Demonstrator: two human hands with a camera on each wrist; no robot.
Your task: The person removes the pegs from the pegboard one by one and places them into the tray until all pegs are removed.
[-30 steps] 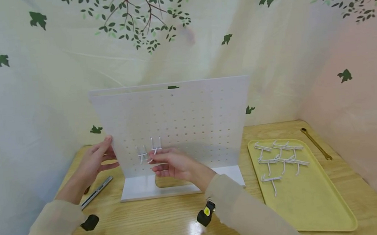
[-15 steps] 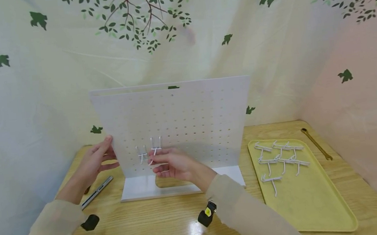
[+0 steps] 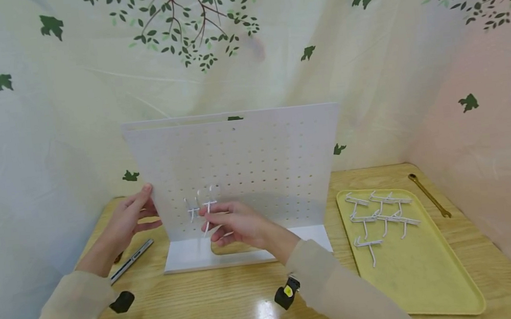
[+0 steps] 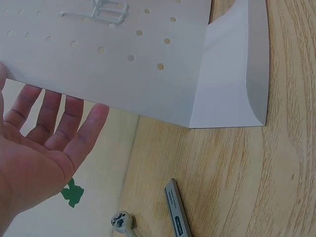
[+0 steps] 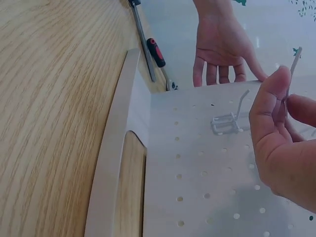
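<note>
A white pegboard point(image 3: 259, 149) stands upright on its base. My left hand point(image 3: 127, 215) holds its left edge, the thumb at the front and the fingers point(image 4: 71, 116) behind, as the left wrist view shows. My right hand point(image 3: 243, 226) pinches a white wire pegboard hook point(image 3: 209, 203) between thumb and fingers, its two prongs up close to the board's lower left. Whether the prongs touch the holes I cannot tell. In the right wrist view the held hook's stem point(image 5: 296, 61) sticks out past the fingertips. Just left of it, another hook point(image 3: 193, 210) sits on the board.
On the right a yellow tray point(image 3: 424, 277) carries several white hooks point(image 3: 369, 243), with a gold-coloured wrench point(image 3: 428, 195) beyond it. A slim grey bar point(image 3: 131, 261) and a tool with a red-and-black handle point(image 5: 156, 53) lie left of the board.
The held hook's prongs have shifted slightly left and its stem now points further down. My right hand and wrist have moved a little right and turned. The left hand is still.
</note>
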